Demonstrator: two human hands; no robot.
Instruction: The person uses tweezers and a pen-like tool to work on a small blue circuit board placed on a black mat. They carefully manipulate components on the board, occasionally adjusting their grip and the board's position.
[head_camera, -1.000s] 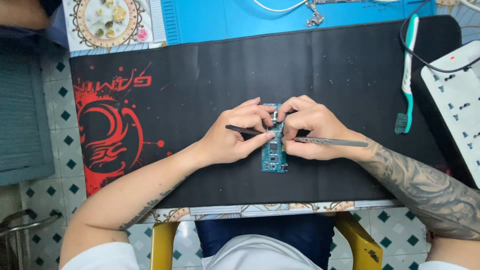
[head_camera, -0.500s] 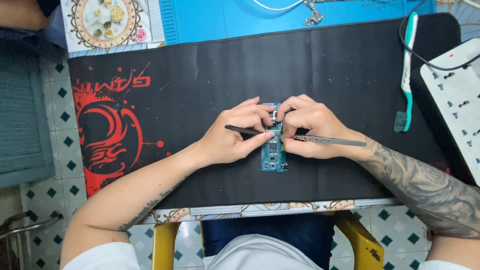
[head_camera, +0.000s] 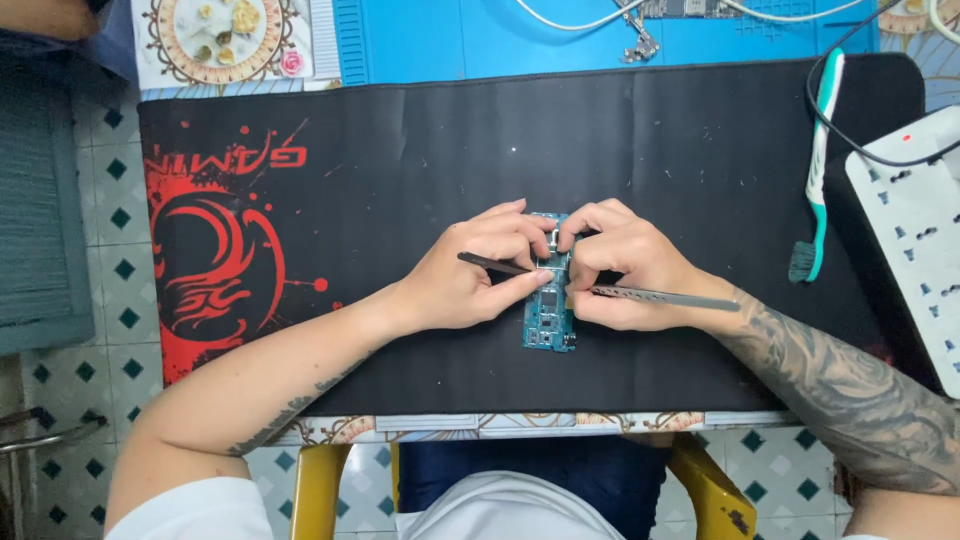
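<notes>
A black desk mat (head_camera: 640, 140) with a red design covers most of the table. At its right edge lies a white power strip (head_camera: 915, 230), partly cut off by the frame, beside a teal-and-white brush (head_camera: 818, 170). Mid-mat, a blue-green circuit board (head_camera: 548, 322) lies flat, its upper half hidden under fingers. The left hand (head_camera: 465, 275) pinches a dark thin tool (head_camera: 490, 264) against the board; the right hand (head_camera: 625, 265) is closed around metal tweezers (head_camera: 665, 296) (both tips are hidden, so what they touch is unclear).
</notes>
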